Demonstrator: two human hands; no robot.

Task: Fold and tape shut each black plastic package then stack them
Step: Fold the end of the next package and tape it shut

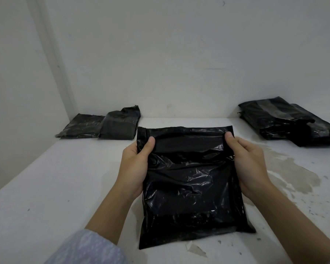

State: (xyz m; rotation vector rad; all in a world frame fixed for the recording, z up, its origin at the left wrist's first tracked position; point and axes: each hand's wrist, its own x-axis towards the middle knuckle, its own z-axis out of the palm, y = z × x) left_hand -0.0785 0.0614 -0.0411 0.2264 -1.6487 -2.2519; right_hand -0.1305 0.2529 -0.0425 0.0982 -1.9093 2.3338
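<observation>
A shiny black plastic package [191,183] lies in front of me on the white table [46,187], its far end raised. My left hand [135,166] grips its left edge near the top, thumb on the upper face. My right hand [248,162] grips the right edge the same way. The top flap stands slightly up beyond my thumbs. Two folded black packages [103,124] lie side by side at the back left. A pile of black packages [290,121] sits at the back right.
White walls close the table at the back and on the left. The table surface has worn, stained patches [293,172] on the right and chipped paint near the front edge.
</observation>
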